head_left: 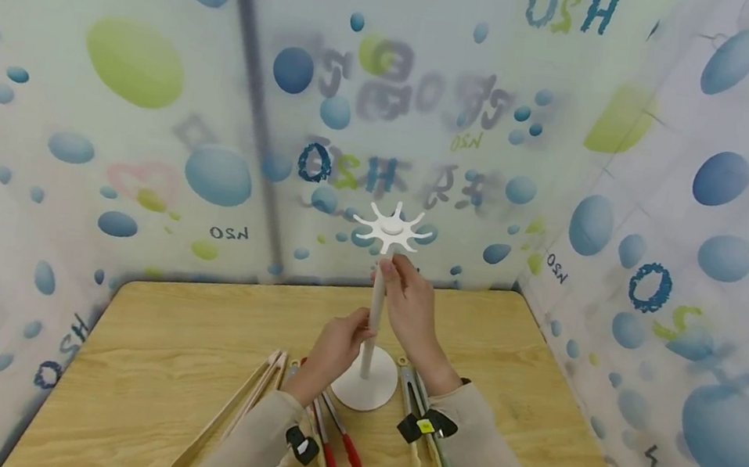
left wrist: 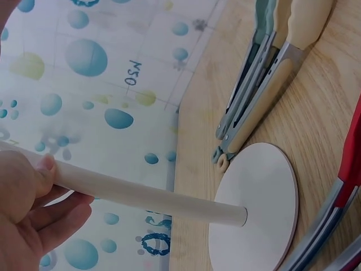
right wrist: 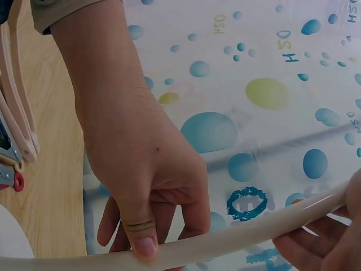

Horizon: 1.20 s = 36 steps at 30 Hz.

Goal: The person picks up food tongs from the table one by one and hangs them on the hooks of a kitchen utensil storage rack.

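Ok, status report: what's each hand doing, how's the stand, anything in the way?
Left hand grips stand, right hand grips it higher. Stand upright, spoked top up. Tongs either side of base; nothing plainly in the way.

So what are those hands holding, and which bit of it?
The stand, by its pole: left fingers about halfway up, right fingers near the top.

Bubble-printed curtains around a wooden table suggest a makeshift booth.
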Each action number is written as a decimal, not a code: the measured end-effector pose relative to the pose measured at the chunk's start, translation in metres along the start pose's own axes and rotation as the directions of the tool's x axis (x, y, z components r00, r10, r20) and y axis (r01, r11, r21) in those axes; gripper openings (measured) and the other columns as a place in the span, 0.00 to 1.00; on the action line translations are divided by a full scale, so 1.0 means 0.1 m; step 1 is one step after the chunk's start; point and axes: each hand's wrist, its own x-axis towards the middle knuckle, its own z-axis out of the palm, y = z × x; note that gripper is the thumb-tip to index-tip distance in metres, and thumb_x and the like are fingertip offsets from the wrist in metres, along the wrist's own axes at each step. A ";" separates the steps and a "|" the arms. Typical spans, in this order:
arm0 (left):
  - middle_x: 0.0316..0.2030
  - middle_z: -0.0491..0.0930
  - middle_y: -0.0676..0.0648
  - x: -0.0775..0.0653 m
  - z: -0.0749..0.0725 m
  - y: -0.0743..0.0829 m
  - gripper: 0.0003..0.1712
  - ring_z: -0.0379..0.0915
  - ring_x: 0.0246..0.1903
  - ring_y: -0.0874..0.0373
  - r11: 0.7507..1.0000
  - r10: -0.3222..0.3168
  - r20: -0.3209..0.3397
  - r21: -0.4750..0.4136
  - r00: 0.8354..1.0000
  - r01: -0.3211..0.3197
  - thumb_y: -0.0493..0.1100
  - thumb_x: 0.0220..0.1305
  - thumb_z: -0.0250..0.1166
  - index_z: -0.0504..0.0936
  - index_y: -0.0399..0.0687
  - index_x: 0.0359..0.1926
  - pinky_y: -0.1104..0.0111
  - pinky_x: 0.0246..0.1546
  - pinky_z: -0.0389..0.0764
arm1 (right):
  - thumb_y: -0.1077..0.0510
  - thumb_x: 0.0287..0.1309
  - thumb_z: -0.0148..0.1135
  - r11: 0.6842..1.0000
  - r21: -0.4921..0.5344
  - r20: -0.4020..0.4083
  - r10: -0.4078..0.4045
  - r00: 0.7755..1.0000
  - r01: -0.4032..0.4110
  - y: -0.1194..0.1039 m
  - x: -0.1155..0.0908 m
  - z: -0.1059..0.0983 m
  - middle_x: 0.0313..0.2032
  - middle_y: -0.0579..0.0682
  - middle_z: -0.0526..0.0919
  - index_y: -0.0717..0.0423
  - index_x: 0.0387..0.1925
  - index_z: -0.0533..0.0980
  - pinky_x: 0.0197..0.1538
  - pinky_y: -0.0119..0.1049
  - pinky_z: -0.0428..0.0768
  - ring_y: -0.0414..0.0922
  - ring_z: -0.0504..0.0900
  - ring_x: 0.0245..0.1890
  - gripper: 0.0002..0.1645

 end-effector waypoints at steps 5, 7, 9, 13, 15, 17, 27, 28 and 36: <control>0.37 0.88 0.44 0.02 -0.07 -0.02 0.10 0.88 0.40 0.51 1.000 0.000 0.007 -0.008 1.000 0.000 0.40 0.68 0.61 0.80 0.47 0.49 0.62 0.39 0.87 | 0.44 0.73 0.49 1.000 0.011 0.016 -0.012 1.000 0.012 -0.04 0.04 0.01 0.31 0.51 0.89 0.51 0.37 0.80 0.37 0.43 0.81 0.48 0.85 0.33 0.19; 0.37 0.88 0.45 0.03 -0.08 -0.03 0.10 0.88 0.40 0.51 1.000 -0.010 0.015 -0.009 1.000 0.010 0.40 0.68 0.61 0.79 0.47 0.49 0.62 0.40 0.87 | 0.45 0.73 0.50 1.000 0.028 0.029 -0.012 0.999 0.012 -0.05 0.05 0.01 0.32 0.53 0.89 0.52 0.37 0.80 0.37 0.43 0.81 0.49 0.86 0.33 0.19; 0.37 0.88 0.45 0.03 -0.08 -0.04 0.10 0.87 0.41 0.51 1.000 -0.026 0.020 0.002 0.999 0.026 0.41 0.69 0.60 0.79 0.48 0.49 0.62 0.41 0.87 | 0.45 0.73 0.50 0.999 0.049 0.057 -0.004 0.998 0.001 -0.05 0.06 0.01 0.33 0.55 0.89 0.53 0.39 0.80 0.39 0.43 0.81 0.49 0.86 0.36 0.20; 0.38 0.88 0.44 0.03 -0.07 -0.02 0.10 0.87 0.40 0.51 0.999 -0.029 0.026 0.027 0.999 0.028 0.40 0.69 0.60 0.78 0.45 0.50 0.62 0.39 0.87 | 0.43 0.72 0.50 0.990 0.109 0.159 0.075 0.984 -0.093 -0.04 0.06 -0.07 0.44 0.58 0.88 0.51 0.52 0.76 0.47 0.47 0.84 0.51 0.87 0.44 0.19; 0.38 0.88 0.43 0.03 -0.05 0.00 0.10 0.87 0.39 0.51 0.999 -0.022 0.025 0.035 0.999 0.021 0.40 0.70 0.60 0.77 0.44 0.49 0.62 0.38 0.87 | 0.44 0.72 0.52 0.981 0.140 0.193 0.108 0.975 -0.136 -0.06 0.07 -0.17 0.54 0.57 0.83 0.48 0.62 0.68 0.54 0.49 0.83 0.52 0.85 0.52 0.23; 0.38 0.88 0.42 0.03 -0.05 0.01 0.10 0.87 0.39 0.50 0.999 -0.025 0.022 0.037 0.999 0.024 0.41 0.70 0.59 0.77 0.44 0.49 0.62 0.38 0.87 | 0.46 0.71 0.55 0.975 0.174 0.181 0.104 0.978 -0.136 -0.10 0.09 -0.28 0.64 0.56 0.74 0.44 0.71 0.59 0.60 0.52 0.79 0.54 0.80 0.60 0.32; 0.36 0.87 0.44 -0.02 -0.04 -0.01 0.09 0.87 0.36 0.51 0.997 -0.029 0.002 0.074 1.000 0.029 0.42 0.70 0.59 0.77 0.44 0.48 0.63 0.35 0.86 | 0.53 0.61 0.68 0.953 -0.076 0.169 -0.277 0.946 0.293 -0.42 0.32 -0.65 0.75 0.48 0.61 0.42 0.71 0.65 0.69 0.58 0.66 0.49 0.58 0.76 0.38; 0.36 0.87 0.43 -0.02 -0.04 -0.01 0.09 0.87 0.37 0.51 0.997 -0.026 0.002 0.075 1.000 0.026 0.42 0.70 0.59 0.77 0.44 0.48 0.63 0.35 0.86 | 0.52 0.61 0.68 0.938 -0.122 0.195 -0.297 0.935 0.323 -0.45 0.34 -0.66 0.74 0.50 0.63 0.43 0.70 0.67 0.70 0.59 0.66 0.50 0.59 0.76 0.37; 0.37 0.87 0.45 -0.04 -0.04 0.02 0.09 0.87 0.38 0.51 0.992 -0.050 0.035 0.121 0.998 0.046 0.43 0.70 0.59 0.77 0.45 0.48 0.62 0.34 0.86 | 0.47 0.62 0.66 0.847 -0.306 0.322 -0.338 0.884 0.435 -0.55 0.41 -0.72 0.65 0.56 0.76 0.47 0.64 0.75 0.73 0.58 0.61 0.55 0.63 0.74 0.29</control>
